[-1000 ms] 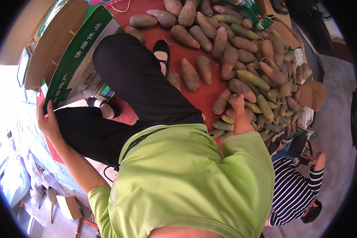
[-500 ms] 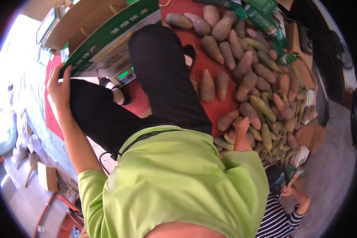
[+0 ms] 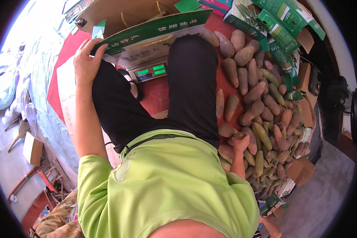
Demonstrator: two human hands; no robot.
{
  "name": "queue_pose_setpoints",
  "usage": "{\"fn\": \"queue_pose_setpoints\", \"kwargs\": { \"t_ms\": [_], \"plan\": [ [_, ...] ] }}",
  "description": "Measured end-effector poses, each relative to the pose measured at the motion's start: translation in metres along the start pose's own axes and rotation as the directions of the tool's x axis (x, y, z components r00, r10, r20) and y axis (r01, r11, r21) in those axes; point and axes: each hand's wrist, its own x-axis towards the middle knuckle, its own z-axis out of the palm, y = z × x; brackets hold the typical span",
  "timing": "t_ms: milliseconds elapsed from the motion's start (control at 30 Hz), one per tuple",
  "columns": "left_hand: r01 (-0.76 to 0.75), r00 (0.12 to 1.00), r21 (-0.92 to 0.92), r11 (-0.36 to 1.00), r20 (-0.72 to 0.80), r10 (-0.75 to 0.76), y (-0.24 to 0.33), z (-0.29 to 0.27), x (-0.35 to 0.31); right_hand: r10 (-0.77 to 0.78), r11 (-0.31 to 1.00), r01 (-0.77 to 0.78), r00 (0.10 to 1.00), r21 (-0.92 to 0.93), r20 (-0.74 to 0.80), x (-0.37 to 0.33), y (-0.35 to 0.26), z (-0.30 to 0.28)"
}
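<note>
The corner of an open cardboard box (image 3: 150, 49), green and white outside, is pinched between the thumb and fingers of my left hand (image 3: 87, 59). Just below the box shows a digital scale (image 3: 151, 73) with green lit figures; the contact between them is hidden. On my right lies a big heap of long radishes (image 3: 261, 115), some dusty brown-purple, some green. At the heap's near left side, my right hand (image 3: 240, 143) is closed around one brownish radish (image 3: 238, 135), mostly covered by the fingers. Two radishes lie a little apart beside my right knee.
Green printed cartons (image 3: 283, 23) stand at the far right, behind the heap. Brown cardboard flaps (image 3: 301, 170) edge its right side. Red sheeting (image 3: 156, 95) lies under the scale. Pale plastic sheeting (image 3: 43, 91) hangs at the left. Another person's arm (image 3: 270, 228) shows at the lower right.
The view has shifted, so the box and scale show more fully. My left hand keeps hold of the box corner. My right hand stays at the heap, now with a radish visible in its grip.
</note>
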Motion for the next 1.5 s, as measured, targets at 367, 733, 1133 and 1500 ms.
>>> {"fn": "queue_pose_setpoints", "kwargs": {
  "t_ms": [367, 733, 1133, 1500],
  "plan": [
    [0.034, 0.999, 0.047, 0.998, 0.031, -0.035, -0.003, -0.005, -0.001, -0.153, 0.787, 0.200, 0.980, 0.584, -0.129, 0.074, -0.151, -0.090],
    [-0.033, 0.999, 0.026, 0.999, 0.037, 0.032, -0.007, -0.006, -0.002, -0.499, 0.008, 0.571, 0.713, 0.821, -0.491, 0.096, -0.421, -0.195],
    [-0.066, 0.998, 0.033, 0.997, 0.021, 0.065, -0.010, -0.006, -0.002, -0.678, 0.210, 0.588, 0.663, 0.782, -0.317, 0.102, -0.492, -0.120],
    [-0.054, 0.999, -0.026, 0.998, 0.000, 0.054, -0.012, -0.001, -0.004, -0.147, 0.763, -0.045, 0.959, 0.645, 0.241, 0.131, -0.210, -0.023]
  ]
}}
